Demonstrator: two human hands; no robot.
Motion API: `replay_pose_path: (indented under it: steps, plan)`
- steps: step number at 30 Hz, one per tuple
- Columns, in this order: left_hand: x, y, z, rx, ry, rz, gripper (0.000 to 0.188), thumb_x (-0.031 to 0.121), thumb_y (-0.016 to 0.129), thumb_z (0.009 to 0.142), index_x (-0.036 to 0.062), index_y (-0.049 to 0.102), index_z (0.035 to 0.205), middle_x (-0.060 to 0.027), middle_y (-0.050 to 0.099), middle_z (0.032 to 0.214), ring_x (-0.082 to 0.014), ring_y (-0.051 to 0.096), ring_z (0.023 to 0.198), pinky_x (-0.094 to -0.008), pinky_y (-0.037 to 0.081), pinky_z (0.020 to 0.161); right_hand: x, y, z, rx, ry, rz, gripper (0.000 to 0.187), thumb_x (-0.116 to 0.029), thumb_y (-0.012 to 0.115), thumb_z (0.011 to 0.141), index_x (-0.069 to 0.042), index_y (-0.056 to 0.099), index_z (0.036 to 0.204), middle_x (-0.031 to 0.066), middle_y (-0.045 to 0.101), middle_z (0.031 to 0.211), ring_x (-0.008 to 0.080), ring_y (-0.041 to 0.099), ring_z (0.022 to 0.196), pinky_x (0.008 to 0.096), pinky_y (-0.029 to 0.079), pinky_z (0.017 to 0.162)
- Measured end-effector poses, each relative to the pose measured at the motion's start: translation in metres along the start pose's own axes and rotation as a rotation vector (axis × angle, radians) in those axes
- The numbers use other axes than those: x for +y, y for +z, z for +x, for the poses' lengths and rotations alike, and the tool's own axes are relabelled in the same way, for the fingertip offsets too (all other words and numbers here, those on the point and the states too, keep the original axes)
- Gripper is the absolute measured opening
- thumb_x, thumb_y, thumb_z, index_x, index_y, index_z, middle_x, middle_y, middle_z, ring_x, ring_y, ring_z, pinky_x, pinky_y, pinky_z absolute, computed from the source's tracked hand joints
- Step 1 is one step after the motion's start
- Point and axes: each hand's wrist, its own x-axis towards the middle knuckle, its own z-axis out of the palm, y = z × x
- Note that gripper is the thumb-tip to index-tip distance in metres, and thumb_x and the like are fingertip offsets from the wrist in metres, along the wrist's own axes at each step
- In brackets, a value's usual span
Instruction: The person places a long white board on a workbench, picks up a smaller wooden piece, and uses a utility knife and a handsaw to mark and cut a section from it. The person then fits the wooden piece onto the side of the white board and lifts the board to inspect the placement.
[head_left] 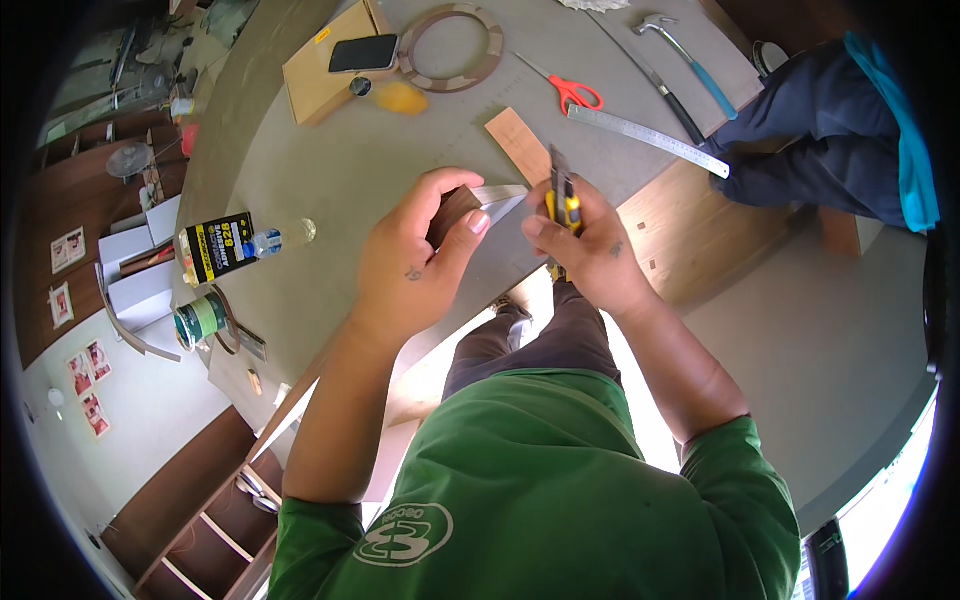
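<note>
My left hand is closed round a small wooden block, dark brown on one face with a pale edge pointing right. In my right hand is a yellow and black utility knife, its blade end pointing up and away from me. Both hands are above the near edge of the grey table, with the knife just right of the block. A flat light-brown wood strip lies on the table beyond them, partly hidden by my right hand.
Farther off lie red-handled scissors, a steel ruler, a hammer, a ring and a phone on a cardboard box. A bottle and black-yellow tin are left. Another person's legs are right.
</note>
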Motion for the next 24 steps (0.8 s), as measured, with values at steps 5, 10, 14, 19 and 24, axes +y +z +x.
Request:
replay_pose_path:
  steps: [5,10,14,19,24]
  plan:
    - [-0.003,0.004,-0.002,0.082,-0.005,-0.106,0.032,0.025,0.073,0.094,0.0020,0.065,0.116,-0.0035,0.064,0.081,-0.0110,0.058,0.072,-0.0278,0.049,0.068,0.008,-0.001,-0.001,-0.122,-0.152,0.031,0.030,-0.026,0.055,0.106,-0.001,0.062,0.120,0.0026,0.056,0.086,0.0115,0.052,0.078,0.0275,0.044,0.072]
    - [-0.003,0.009,-0.004,0.166,0.107,0.023,0.043,0.034,0.084,0.083,-0.0013,0.068,0.103,-0.0047,0.063,0.072,-0.0115,0.058,0.064,-0.0281,0.049,0.060,0.014,-0.005,0.003,-0.149,-0.319,-0.165,0.031,-0.025,0.061,0.103,0.003,0.063,0.115,0.0062,0.057,0.083,0.0130,0.051,0.075,0.0286,0.044,0.069]
    - [0.006,0.007,-0.004,0.131,0.089,0.130,0.043,0.034,0.086,0.081,0.0001,0.068,0.100,-0.0048,0.062,0.070,-0.0120,0.056,0.060,-0.0280,0.048,0.057,0.019,-0.008,0.011,-0.152,-0.438,-0.242,0.030,-0.023,0.069,0.098,0.005,0.066,0.109,0.0090,0.058,0.081,0.0155,0.051,0.072,0.0309,0.044,0.067]
    - [0.004,0.008,-0.003,0.162,0.106,0.167,0.041,0.036,0.085,0.082,0.0023,0.066,0.096,-0.0036,0.058,0.067,-0.0133,0.052,0.057,-0.0278,0.046,0.054,0.020,-0.005,0.017,-0.154,-0.501,-0.238,0.028,-0.022,0.070,0.097,0.004,0.065,0.105,0.0107,0.059,0.081,0.0202,0.052,0.073,0.0329,0.045,0.067]
    - [-0.001,0.007,-0.003,0.161,0.137,0.187,0.039,0.036,0.084,0.084,0.0030,0.066,0.096,-0.0034,0.058,0.067,-0.0140,0.053,0.057,-0.0283,0.047,0.054,0.019,-0.004,0.020,-0.183,-0.488,-0.254,0.025,-0.020,0.071,0.096,0.004,0.064,0.103,0.0117,0.059,0.082,0.0226,0.053,0.074,0.0335,0.045,0.068]
